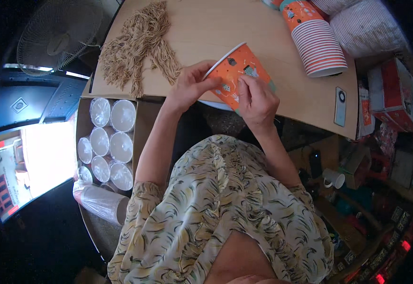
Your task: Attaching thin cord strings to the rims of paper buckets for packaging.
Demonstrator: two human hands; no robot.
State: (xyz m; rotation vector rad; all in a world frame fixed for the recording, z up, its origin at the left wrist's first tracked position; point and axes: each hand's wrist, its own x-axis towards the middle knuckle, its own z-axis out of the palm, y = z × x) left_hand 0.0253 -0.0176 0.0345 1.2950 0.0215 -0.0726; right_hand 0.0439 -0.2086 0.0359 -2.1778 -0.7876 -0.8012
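An orange paper cup (237, 71) with small printed pictures is held tilted above the near edge of the wooden table (216, 28). My left hand (191, 87) grips its rim side, thumb against the cup wall. My right hand (255, 99) pinches the cup's lower side with fingers closed on it. A pile of tan string pieces (140, 47) lies on the table to the left of the hands. A stack of the same orange cups (316, 40) lies on its side at the table's far right.
A cardboard box (106, 142) at the left holds stacks of white cups, with a bagged sleeve of clear cups (101, 201) below. A fan (57, 33) stands at the far left. A phone (340, 105) rests near the table's right edge. Clutter and a white mug (334, 178) lie at the right.
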